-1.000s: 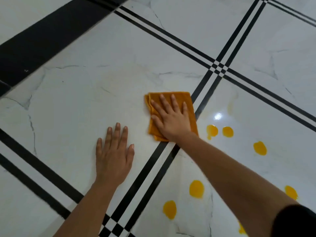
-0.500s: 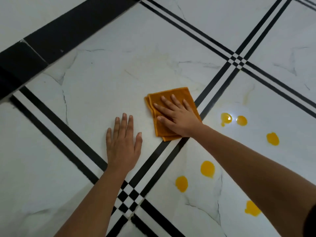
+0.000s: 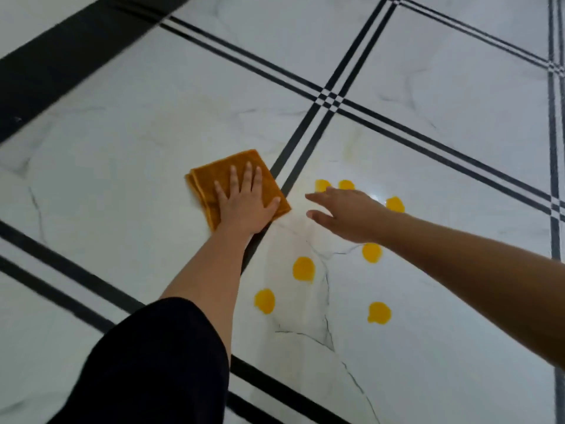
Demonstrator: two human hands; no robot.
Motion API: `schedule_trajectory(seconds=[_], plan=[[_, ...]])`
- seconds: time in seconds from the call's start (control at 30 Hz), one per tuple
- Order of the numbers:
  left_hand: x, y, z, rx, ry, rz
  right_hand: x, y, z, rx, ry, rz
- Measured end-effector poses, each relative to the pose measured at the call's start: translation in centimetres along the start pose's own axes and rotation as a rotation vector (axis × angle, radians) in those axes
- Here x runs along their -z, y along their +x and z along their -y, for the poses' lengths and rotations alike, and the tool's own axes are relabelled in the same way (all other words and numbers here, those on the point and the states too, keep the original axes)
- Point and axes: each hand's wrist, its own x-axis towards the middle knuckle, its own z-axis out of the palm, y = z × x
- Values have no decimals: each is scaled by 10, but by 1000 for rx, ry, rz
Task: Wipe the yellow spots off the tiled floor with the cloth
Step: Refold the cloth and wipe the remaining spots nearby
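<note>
A folded orange cloth (image 3: 214, 179) lies flat on the white marble tile floor (image 3: 107, 179), just left of a double black stripe. My left hand (image 3: 244, 206) presses flat on the cloth with fingers spread. My right hand (image 3: 348, 212) hovers open to the right of the cloth, holding nothing. Several yellow spots sit on the tile to the right: one (image 3: 303, 268) below my right hand, another (image 3: 264, 300) nearer me, and one (image 3: 395, 204) beyond the wrist. My right hand partly covers two spots at the far side (image 3: 321, 185).
Double black stripes (image 3: 301, 139) cross the floor and meet at a checkered junction (image 3: 330, 101). A wide black band (image 3: 61, 56) runs along the upper left. A faint yellowish smear (image 3: 350, 148) marks the tile beyond the spots. My dark sleeve (image 3: 153, 362) fills the lower left.
My right hand has come off the cloth and moved right over the spots. My left hand has left the bare floor and now rests on the cloth. The view has shifted.
</note>
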Motion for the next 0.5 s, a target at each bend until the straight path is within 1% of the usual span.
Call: schedule_trajectory(seconds=[0.13, 0.2, 0.3, 0.37, 0.43, 0.47, 0.5], plan=[[-14, -16, -4, -1, 80, -117, -22, -23, -18, 55, -31, 31], [-25, -47, -4, -3, 73, -167, -34, -34, -21, 88, -53, 30], [-51, -129, -24, 21, 25, -146, -53, -51, -28, 86, -10, -16], [-61, -163, -33, 6, 19, -84, -65, -57, -32, 62, 61, -60], [-61, -155, -19, -44, 109, -94, -78, -55, -36, 59, 120, -143], [-59, -141, -9, -43, 158, -93, -83, -53, -39, 48, 149, -184], [-55, -126, 0, -5, 184, -88, -91, -52, -41, 21, 185, -219]])
